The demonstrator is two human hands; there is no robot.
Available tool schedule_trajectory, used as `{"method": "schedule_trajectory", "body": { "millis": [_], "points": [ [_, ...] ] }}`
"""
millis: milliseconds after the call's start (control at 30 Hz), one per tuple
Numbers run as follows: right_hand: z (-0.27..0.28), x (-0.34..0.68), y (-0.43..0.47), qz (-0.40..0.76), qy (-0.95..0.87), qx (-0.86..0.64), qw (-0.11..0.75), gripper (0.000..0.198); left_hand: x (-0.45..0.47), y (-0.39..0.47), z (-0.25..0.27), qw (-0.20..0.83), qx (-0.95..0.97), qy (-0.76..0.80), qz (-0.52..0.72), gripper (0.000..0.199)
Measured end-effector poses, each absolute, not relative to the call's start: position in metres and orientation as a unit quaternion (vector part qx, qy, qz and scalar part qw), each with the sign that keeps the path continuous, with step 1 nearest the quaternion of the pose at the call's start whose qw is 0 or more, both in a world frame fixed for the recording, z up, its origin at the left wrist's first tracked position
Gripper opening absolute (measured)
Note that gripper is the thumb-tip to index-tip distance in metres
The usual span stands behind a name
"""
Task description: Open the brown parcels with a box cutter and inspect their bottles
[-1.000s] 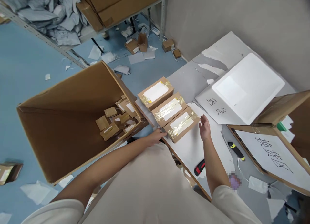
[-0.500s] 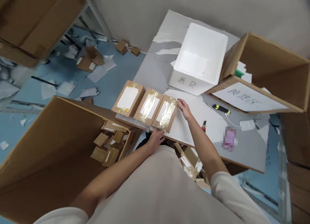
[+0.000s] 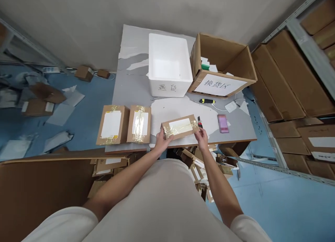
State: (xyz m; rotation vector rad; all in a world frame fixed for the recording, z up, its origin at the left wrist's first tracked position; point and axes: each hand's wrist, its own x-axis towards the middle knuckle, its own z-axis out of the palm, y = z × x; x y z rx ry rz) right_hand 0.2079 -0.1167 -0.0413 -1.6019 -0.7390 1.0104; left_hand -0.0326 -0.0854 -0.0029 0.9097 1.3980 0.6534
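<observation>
Between my two hands is a taped cardboard box (image 3: pixel 180 127) with a white label on top, turned sideways near the front edge of the table. My left hand (image 3: pixel 162 141) grips its left end, and my right hand (image 3: pixel 201 137) holds its right end. Two more taped boxes with white labels, a larger box (image 3: pixel 111 125) and a narrower box (image 3: pixel 139 124), stand side by side at the table's left. Just beyond my right hand lies a red and black utility knife (image 3: pixel 200 121).
On the grey table (image 3: pixel 133 81) stand a white foam box (image 3: pixel 170 88) and an open carton (image 3: pixel 222 85) with small boxes inside. A yellow-black cutter (image 3: pixel 207 101) and a blurred purple item (image 3: pixel 223 123) lie at right. A big carton (image 3: pixel 47 186) is at lower left, shelving (image 3: pixel 272 141) at right.
The third box has been taken from the row, moved right and turned sideways, with both hands on its ends. My view has swung to the right.
</observation>
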Motion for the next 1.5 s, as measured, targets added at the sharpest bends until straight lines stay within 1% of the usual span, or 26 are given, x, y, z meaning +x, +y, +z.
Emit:
{"method": "schedule_trajectory", "body": {
  "millis": [133, 267, 400, 533, 567, 600, 667, 767, 867, 1000, 1133, 1300, 1433, 1500],
  "points": [
    [-0.057, 0.199, -0.128, 0.399, -0.289, -0.680, 0.543, 0.055, -0.030, -0.059, -0.030, 0.574, 0.449, 0.622, 0.285, 0.082],
    [-0.066, 0.203, -0.126, 0.406, -0.304, -0.673, 0.538, 0.053, -0.031, -0.043, -0.049, 0.566, 0.477, 0.605, 0.292, 0.082],
    [-0.074, 0.222, -0.122, 0.427, -0.344, -0.670, 0.501, 0.056, -0.032, -0.044, -0.059, 0.554, 0.494, 0.604, 0.290, 0.082],
    [-0.091, 0.239, -0.113, 0.465, -0.388, -0.666, 0.436, 0.072, -0.031, -0.060, -0.076, 0.559, 0.481, 0.608, 0.295, 0.098],
    [-0.096, 0.242, -0.111, 0.476, -0.392, -0.667, 0.417, 0.073, -0.030, -0.063, -0.081, 0.562, 0.482, 0.606, 0.290, 0.099],
    [-0.100, 0.244, -0.107, 0.487, -0.395, -0.668, 0.402, 0.071, -0.030, -0.066, -0.085, 0.563, 0.482, 0.605, 0.289, 0.095],
    [-0.105, 0.247, -0.102, 0.498, -0.404, -0.664, 0.385, 0.061, -0.029, -0.068, -0.090, 0.562, 0.482, 0.604, 0.296, 0.081],
    [-0.103, 0.251, -0.095, 0.478, -0.431, -0.655, 0.395, 0.046, -0.032, -0.063, -0.085, 0.536, 0.495, 0.610, 0.310, 0.059],
    [-0.093, 0.257, -0.091, 0.443, -0.460, -0.656, 0.402, 0.044, -0.034, -0.053, -0.073, 0.481, 0.543, 0.624, 0.289, 0.046],
    [-0.083, 0.260, -0.086, 0.410, -0.488, -0.681, 0.361, 0.046, -0.029, -0.040, -0.069, 0.431, 0.560, 0.663, 0.248, 0.039],
    [-0.086, 0.258, -0.077, 0.381, -0.505, -0.705, 0.321, 0.049, -0.017, -0.031, -0.084, 0.429, 0.544, 0.681, 0.236, 0.041],
    [-0.093, 0.262, -0.067, 0.405, -0.516, -0.692, 0.300, 0.055, -0.012, -0.023, -0.096, 0.463, 0.509, 0.668, 0.284, 0.054],
    [-0.100, 0.266, -0.070, 0.427, -0.494, -0.682, 0.330, 0.057, -0.016, -0.028, -0.095, 0.488, 0.486, 0.664, 0.292, 0.060],
    [-0.105, 0.266, -0.077, 0.433, -0.475, -0.680, 0.354, 0.056, -0.019, -0.033, -0.096, 0.499, 0.464, 0.666, 0.302, 0.058]
  ]
}}
